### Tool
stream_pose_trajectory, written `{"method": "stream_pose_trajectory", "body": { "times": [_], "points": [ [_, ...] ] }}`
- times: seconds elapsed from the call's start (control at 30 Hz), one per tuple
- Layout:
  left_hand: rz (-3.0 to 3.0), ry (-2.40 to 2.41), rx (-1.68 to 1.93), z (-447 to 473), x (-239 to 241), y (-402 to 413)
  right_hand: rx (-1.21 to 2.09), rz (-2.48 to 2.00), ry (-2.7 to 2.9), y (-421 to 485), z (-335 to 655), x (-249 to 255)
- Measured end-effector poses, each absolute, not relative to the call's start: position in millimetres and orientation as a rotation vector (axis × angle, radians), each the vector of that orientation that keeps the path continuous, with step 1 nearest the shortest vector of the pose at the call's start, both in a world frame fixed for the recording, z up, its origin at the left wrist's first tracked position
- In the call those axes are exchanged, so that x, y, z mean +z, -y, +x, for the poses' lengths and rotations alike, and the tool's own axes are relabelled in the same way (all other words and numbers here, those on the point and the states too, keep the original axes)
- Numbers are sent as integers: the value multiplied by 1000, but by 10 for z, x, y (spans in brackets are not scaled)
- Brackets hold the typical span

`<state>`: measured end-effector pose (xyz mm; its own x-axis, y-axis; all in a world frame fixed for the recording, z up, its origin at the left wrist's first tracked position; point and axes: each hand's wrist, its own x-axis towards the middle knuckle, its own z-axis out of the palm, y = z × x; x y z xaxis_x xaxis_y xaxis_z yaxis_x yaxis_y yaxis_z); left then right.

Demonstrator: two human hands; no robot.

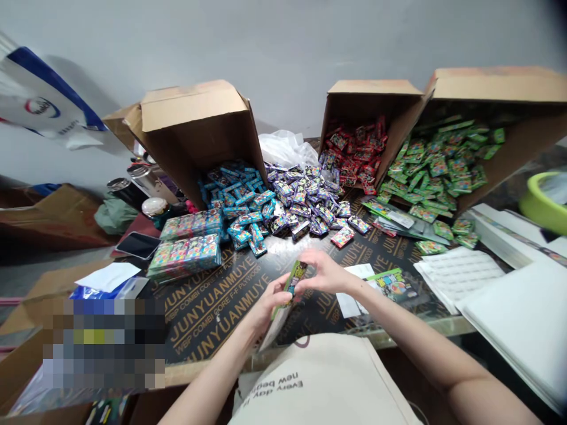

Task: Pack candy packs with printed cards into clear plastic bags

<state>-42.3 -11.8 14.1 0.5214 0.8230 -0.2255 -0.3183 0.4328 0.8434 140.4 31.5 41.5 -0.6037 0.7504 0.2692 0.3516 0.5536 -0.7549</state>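
Both hands meet above the front middle of a dark printed board. My left hand grips a flat printed pouch from below, fingers curled on its edge. My right hand pinches the pouch's top, where a small colourful packet shows between the fingers. Beyond the hands lie heaps of small packets: blue ones, purple ones, red ones and green ones.
Three tipped cardboard boxes stand at the back. Wrapped multipacks lie left, white sheets right, a green bowl far right. A beige tote bag sits at the near edge. A phone and cans stand left.
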Motion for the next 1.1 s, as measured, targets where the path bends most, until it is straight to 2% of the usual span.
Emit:
{"method": "stream_pose_trajectory", "body": {
  "times": [0.2,0.4,0.47,0.57,0.77,0.97,1.1],
  "points": [
    [965,-801,736,-461,268,121,1018,-910,2315,-254,1475,426],
    [731,-904,846,-495,210,104,1082,-1063,1536,-306,1446,187],
    [698,-931,878,-503,212,101,1265,-1084,1408,-261,1384,94],
    [769,-1019,897,-484,200,116,1578,-1009,1366,-155,1250,50],
    [1115,-1087,871,-491,144,119,1616,-947,1203,-150,1141,145],
    [1125,-1277,1010,-592,62,14,1967,-927,1224,-32,1149,-11],
    [1148,-1190,943,-584,-9,42,1898,-979,1218,30,1207,-90]
  ]
}}
